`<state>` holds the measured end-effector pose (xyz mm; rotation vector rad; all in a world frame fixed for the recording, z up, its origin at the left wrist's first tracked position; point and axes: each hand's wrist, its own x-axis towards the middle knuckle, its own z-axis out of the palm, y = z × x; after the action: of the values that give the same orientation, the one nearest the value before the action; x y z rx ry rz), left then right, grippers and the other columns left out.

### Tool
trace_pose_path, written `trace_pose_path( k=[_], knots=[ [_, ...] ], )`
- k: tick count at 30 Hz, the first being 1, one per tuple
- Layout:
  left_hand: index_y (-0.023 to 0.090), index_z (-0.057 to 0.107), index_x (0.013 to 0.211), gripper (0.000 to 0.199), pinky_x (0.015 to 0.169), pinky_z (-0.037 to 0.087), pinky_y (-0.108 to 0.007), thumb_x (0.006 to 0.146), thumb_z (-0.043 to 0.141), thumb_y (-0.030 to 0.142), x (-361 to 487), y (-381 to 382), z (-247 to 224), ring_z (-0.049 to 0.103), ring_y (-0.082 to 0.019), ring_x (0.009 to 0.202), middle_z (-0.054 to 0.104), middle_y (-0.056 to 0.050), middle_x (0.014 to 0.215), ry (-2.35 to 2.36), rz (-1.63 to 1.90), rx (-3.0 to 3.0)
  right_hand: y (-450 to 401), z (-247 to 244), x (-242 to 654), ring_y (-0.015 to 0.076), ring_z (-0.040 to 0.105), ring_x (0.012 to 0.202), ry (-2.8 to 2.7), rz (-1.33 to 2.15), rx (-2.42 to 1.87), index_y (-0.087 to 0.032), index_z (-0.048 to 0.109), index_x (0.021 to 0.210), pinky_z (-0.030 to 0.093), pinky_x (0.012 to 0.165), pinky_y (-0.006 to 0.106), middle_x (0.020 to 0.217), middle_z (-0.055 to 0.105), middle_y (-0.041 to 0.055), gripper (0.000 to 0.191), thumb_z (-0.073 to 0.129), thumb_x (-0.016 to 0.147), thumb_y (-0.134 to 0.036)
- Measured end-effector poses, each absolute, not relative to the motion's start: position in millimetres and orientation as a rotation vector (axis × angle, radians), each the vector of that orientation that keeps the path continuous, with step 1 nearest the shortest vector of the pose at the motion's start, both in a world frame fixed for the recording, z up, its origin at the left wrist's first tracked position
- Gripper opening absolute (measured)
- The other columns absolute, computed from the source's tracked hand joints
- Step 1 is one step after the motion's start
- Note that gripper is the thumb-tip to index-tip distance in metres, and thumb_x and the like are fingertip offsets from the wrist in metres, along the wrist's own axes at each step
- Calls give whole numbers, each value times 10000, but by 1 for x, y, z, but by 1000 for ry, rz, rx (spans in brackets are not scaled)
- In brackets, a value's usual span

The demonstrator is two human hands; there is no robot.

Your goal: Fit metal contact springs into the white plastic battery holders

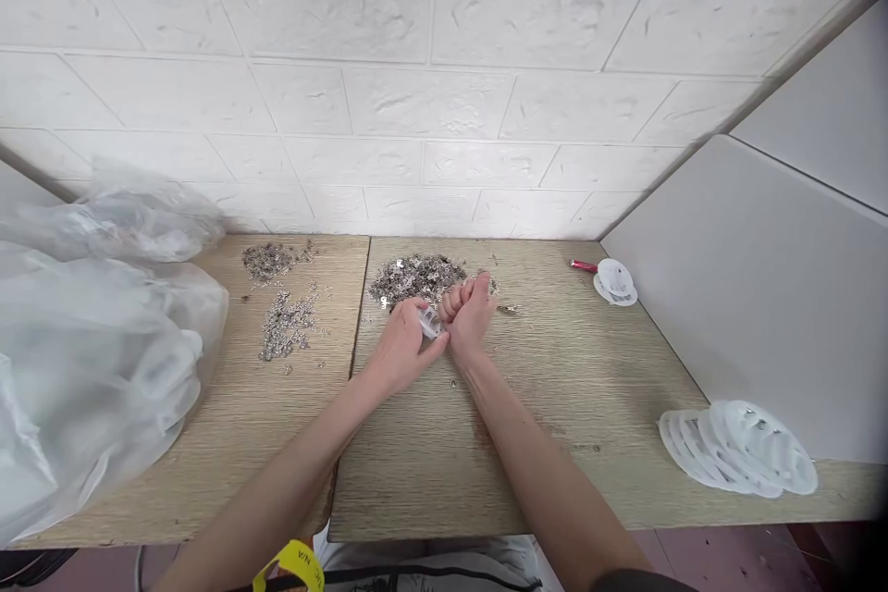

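Observation:
Near the middle of the table, my left hand (406, 347) grips a small white plastic piece (430, 322) with metal parts on its face, pinched between thumb and fingers. Close against its right side is my right hand (468, 314), its fingers curled into a fist and the thumb pointing up. Whatever the right hand may hold is hidden by its fingers. Just behind both hands lies a heap of small silvery metal clips (420, 276), partly covered by them.
On the left are two piles of tiny metal parts (286, 326) and bulging clear plastic bags (90, 370). Overlapping white plastic discs (735, 449) lie at the right front. Farther back are two smaller discs (615, 281) beside a red stick-like item (584, 265). A brick-patterned wall (458, 102) stands behind.

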<state>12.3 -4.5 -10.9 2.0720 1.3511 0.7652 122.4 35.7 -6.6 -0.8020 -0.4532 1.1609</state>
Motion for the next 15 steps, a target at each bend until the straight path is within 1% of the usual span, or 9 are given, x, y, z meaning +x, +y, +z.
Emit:
trace_pose_path(
  k=[3,10,15],
  knots=[
    [145,391,1099,363,844,468,-431,865,526,388,14,-4,-11,492,-296,1128,501,-163,1152,1363,765,2070,33,-6,124,48,129,339,-419,1125,-771,-201,207,526,136,330,193,406,176,-88,582,442,887,-593],
    [148,394,1069,349,859,463,-430,874,519,410,15,-2,-12,500,-283,1107,492,-163,1159,1357,791,2084,32,-4,124,44,156,331,-408,1091,-723,-193,250,491,136,337,192,400,200,-83,584,497,875,-558],
    [139,388,1075,353,873,459,-436,874,518,399,16,-2,-11,495,-289,1114,490,-171,1163,1368,766,2064,34,-5,125,43,150,328,-452,1121,-740,-197,245,490,124,331,194,397,204,-83,592,493,870,-576]
  ],
)
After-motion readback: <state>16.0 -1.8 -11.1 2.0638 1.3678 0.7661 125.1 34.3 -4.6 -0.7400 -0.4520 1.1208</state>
